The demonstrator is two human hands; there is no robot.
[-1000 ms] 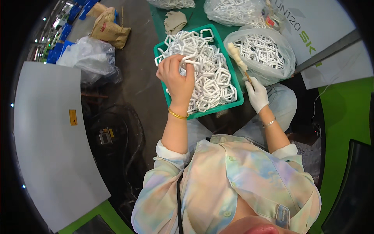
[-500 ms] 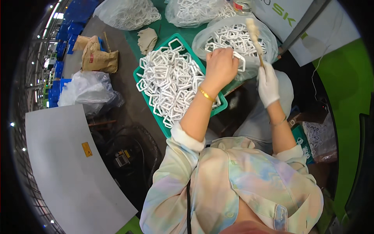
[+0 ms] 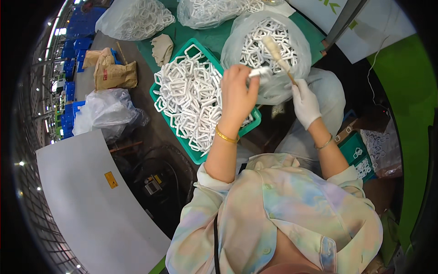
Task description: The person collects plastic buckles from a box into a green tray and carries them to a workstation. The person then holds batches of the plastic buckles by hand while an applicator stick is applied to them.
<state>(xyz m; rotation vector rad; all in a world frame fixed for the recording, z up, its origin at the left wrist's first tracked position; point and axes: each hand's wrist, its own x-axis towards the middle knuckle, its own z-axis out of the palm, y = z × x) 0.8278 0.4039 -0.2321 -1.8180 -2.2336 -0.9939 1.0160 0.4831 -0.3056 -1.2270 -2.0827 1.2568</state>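
A white link (image 3: pixel 260 72) is at the fingertips of the bare left hand (image 3: pixel 239 89), beside the right-hand edge of the green basket (image 3: pixel 252 126); it is blurred, so its outline cannot be made out. Thumb and forefinger are clamped on the link from either side, while the other fingers bend together behind them. The left forearm reaches almost straight ahead, back of the hand mostly up, the wrist above the basket's near right part.

The right hand (image 3: pixel 305 102), in a white glove, grips the lower end of a thin wooden stick (image 3: pixel 288 74) with its fingers drawn together. That forearm leans inward, and the stick slants forward and left, its pale padded head (image 3: pixel 272 47) above an open clear plastic bag (image 3: pixel 233 43) of links, near the held link but apart from it.

White many-sided links (image 3: pixel 189 91) heap the basket. A beige cloth (image 3: pixel 162 49) lies just beyond its far left side on the green tabletop (image 3: pixel 308 29). Two more filled bags, the left bag (image 3: pixel 114 23) and the middle bag (image 3: pixel 185 16), sit toward the far edge. Left of the tabletop stands a brown paper sack (image 3: pixel 116 75).
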